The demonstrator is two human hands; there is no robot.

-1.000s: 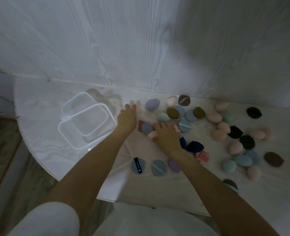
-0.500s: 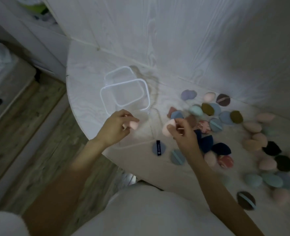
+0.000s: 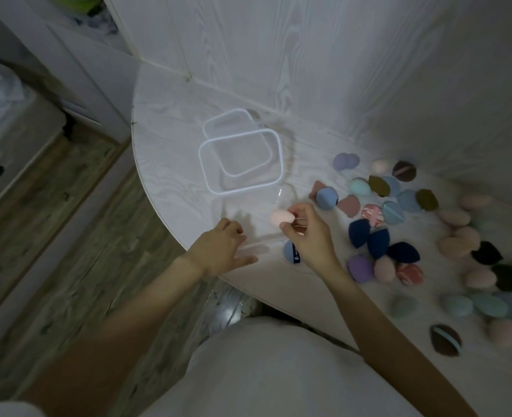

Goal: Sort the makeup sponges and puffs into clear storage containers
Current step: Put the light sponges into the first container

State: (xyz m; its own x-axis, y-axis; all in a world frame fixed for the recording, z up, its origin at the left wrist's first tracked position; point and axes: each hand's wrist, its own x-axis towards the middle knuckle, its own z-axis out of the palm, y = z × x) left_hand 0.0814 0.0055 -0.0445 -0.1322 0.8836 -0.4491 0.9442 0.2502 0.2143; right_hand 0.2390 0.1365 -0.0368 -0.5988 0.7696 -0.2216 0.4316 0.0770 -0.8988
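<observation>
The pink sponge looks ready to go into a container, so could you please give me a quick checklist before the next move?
1. Right hand pinches the pink sponge: ok.
2. Clear container has its top open: ok.
3. Sponge is over the container: not ok, it is held nearer the person.
4. Left hand is free of any sponge: ok.
5. Container is already empty: cannot tell, though nothing coloured shows inside.
</observation>
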